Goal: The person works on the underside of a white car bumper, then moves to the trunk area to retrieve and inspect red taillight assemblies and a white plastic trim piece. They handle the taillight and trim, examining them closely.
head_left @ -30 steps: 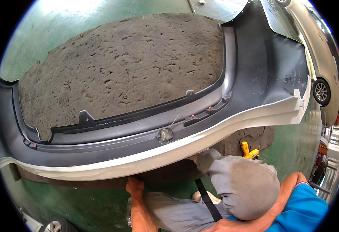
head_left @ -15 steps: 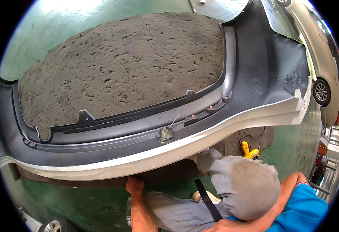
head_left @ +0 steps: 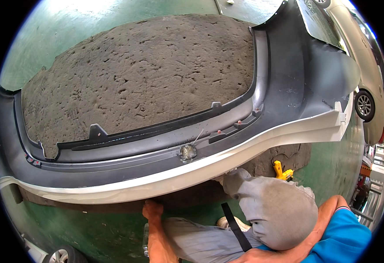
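Observation:
A car bumper [head_left: 284, 61], white outside and dark inside, lies curved around a grey pitted mat [head_left: 135, 79]. A translucent lump [head_left: 187, 152] with a thin stick sits on its inner channel. My left hand [head_left: 153, 209] is curled just below the bumper's front edge; what it holds, if anything, is hidden. My right hand [head_left: 249, 255] is low at the picture's bottom, by my grey-trousered leg, its fingers hidden. A yellow glue-gun-like tool [head_left: 283, 172] with a cord lies beyond my bent knee [head_left: 282, 212].
A beige car [head_left: 367, 65] stands at the right, with stands and equipment [head_left: 367, 184] below it. A white car's wheel [head_left: 62, 256] shows at the lower left. The green floor [head_left: 34, 61] surrounds the mat.
Both hands and the bumper are where they were. A blurred oval now obscures part of the bumper's right end.

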Demonstrator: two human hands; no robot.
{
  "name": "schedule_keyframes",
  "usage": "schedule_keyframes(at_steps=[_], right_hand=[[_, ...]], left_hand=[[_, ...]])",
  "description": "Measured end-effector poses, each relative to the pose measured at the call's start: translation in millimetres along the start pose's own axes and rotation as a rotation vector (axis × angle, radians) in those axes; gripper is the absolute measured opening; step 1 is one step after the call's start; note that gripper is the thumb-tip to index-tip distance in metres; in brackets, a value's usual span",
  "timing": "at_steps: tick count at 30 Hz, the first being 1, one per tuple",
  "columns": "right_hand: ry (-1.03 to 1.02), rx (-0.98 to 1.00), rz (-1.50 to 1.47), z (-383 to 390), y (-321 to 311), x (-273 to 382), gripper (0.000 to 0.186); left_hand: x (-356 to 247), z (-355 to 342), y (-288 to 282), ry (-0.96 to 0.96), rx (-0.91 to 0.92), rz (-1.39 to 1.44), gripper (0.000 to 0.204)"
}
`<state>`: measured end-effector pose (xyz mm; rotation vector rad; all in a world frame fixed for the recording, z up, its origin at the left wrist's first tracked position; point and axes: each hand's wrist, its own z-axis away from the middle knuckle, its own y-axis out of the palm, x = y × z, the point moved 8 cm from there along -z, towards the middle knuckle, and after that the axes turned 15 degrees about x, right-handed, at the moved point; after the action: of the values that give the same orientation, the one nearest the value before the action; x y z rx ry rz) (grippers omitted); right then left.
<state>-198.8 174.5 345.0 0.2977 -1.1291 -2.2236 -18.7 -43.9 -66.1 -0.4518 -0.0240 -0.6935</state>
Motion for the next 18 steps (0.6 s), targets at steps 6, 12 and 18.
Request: schedule_keyframes(at_steps=[6, 12, 18], right_hand=[[-0.435, -0.045, 0.689, 7.2, 8.4, 15.1, 0.061], [-0.724, -0.176, 1.118, 10.8, 22.3, 2.9, 0.020], [-0.755, -0.150, 1.055, 6.7, 17.8, -3.9, 0.021]], left_hand=[[1.8, -2.8, 3.1, 0.003, 0.013, -0.006, 0.027], [0.7, -1.3, 1.9, 0.011, -0.028, 0.000, 0.029], [3.1, -3.8, 4.5, 0.006, 0.002, 0.009, 0.029]])
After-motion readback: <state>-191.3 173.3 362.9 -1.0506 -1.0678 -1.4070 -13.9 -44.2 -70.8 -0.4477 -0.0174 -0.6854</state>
